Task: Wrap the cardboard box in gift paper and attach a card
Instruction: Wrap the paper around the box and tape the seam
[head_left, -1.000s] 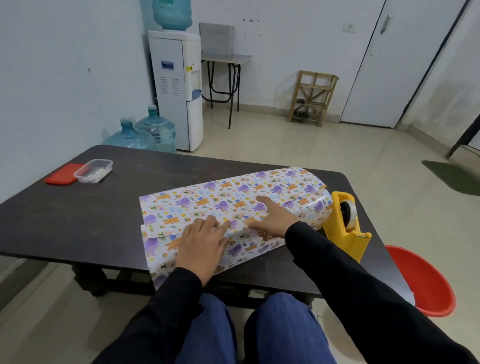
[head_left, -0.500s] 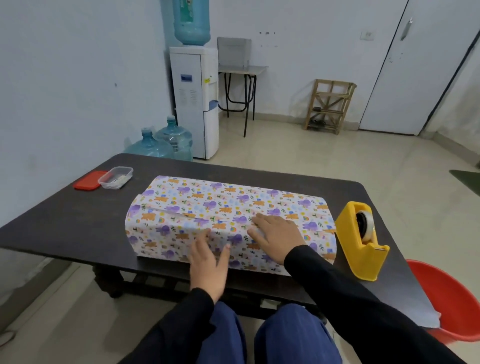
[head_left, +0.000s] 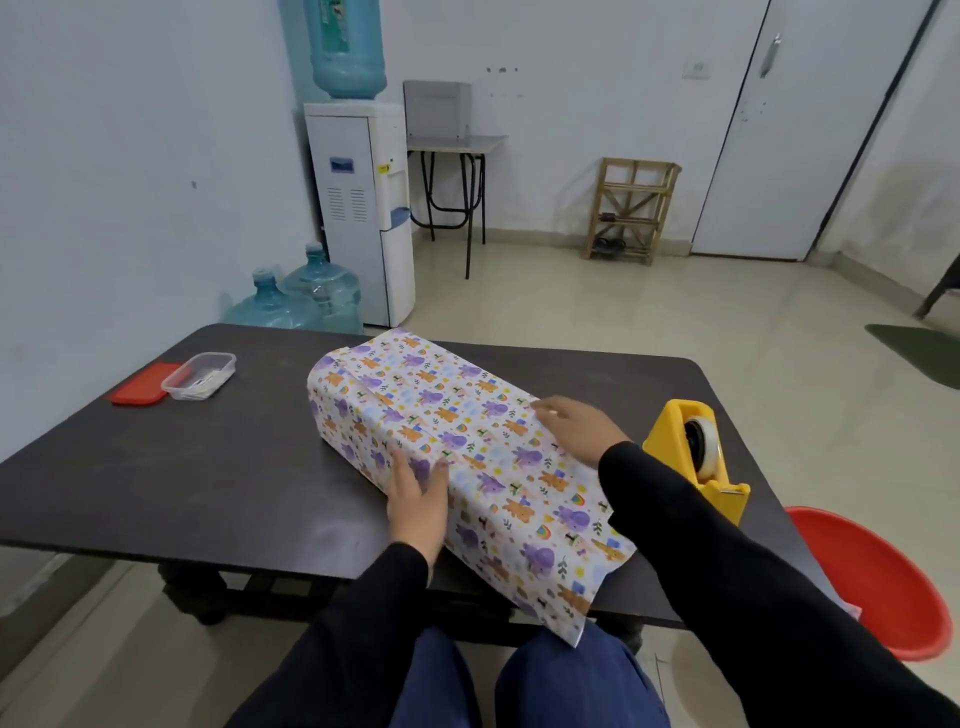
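Note:
The box, covered in white gift paper (head_left: 441, 415) with purple and orange animal prints, lies at an angle on the dark table (head_left: 182, 467); one end points to the far left, the other toward me. The cardboard itself is hidden under the paper. Loose paper sticks out past the near end over the table's edge. My left hand (head_left: 418, 501) presses flat against the box's left side with straight fingers. My right hand (head_left: 579, 428) lies flat on the top right edge of the wrapped box.
A yellow tape dispenser (head_left: 696, 460) stands on the table just right of the box. At the far left lie a clear plastic container (head_left: 200, 375) and its red lid (head_left: 137, 391). A red tub (head_left: 878, 577) sits on the floor to the right.
The wrapped box has turned from lying across the table to lying at an angle, its right end now near me. My left hand moved to its left side, my right hand to its right edge.

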